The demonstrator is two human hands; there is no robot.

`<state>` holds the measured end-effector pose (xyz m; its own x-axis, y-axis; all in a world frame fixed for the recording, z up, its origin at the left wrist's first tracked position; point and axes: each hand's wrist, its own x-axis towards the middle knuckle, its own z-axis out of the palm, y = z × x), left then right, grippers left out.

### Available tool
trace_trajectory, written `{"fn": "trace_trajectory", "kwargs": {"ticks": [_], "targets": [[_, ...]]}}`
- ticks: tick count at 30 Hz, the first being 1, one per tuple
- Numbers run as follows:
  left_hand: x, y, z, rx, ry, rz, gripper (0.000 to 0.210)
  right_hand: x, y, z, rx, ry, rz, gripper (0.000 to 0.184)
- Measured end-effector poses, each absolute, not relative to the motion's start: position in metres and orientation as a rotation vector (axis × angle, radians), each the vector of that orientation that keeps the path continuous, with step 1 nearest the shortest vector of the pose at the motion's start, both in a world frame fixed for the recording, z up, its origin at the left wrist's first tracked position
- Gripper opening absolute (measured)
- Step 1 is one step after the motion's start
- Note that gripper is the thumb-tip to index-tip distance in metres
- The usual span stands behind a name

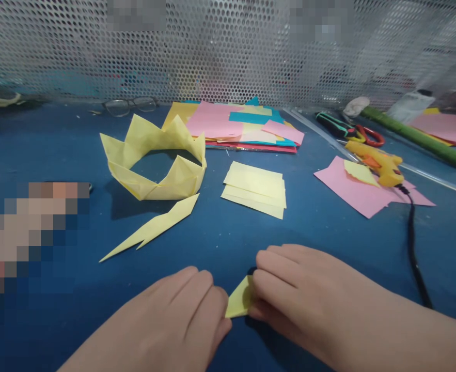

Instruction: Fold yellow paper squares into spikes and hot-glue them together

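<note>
A small piece of folded yellow paper (238, 299) is held low over the blue table, its middle showing between my two hands. My left hand (192, 310) pinches its left end, fingers curled. At the other end, my right hand (289, 284) has its fingers closed on the paper and hides that part. Beyond my hands lies a small stack of yellow paper slips (254, 188). A ring of joined folded yellow paper (154, 175), pointed like a crown, stands to the left, with a long pointed folded yellow strip (154, 225) in front of it.
Coloured paper sheets (216, 121) are piled at the back. On the right, a yellow glue gun (382, 163) with a black cord (415, 258) rests on pink paper (361, 199). Behind it are scissors (371, 135) and a green stick (417, 134). Eyeglasses (117, 107) lie near the perforated panel (220, 51).
</note>
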<state>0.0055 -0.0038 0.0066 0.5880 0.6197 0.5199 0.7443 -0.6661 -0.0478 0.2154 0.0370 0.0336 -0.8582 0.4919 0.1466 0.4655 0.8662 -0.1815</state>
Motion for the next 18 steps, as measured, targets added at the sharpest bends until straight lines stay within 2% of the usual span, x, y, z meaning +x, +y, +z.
{"fn": "trace_trajectory", "kwargs": {"ticks": [5, 15, 18], "targets": [[0.001, -0.003, 0.011, -2.523, -1.049, -0.685, 0.037, 0.214, 0.037, 0.032, -0.877, -2.741, 0.243, 0.024], [-0.008, -0.006, -0.001, -2.563, -1.048, -0.738, 0.034, 0.217, 0.035, 0.033, -1.029, -2.626, 0.396, 0.023], [-0.018, -0.014, -0.007, -2.653, -1.101, -0.627, 0.034, 0.218, 0.036, 0.032, -1.084, -2.594, 0.469, 0.023]]}}
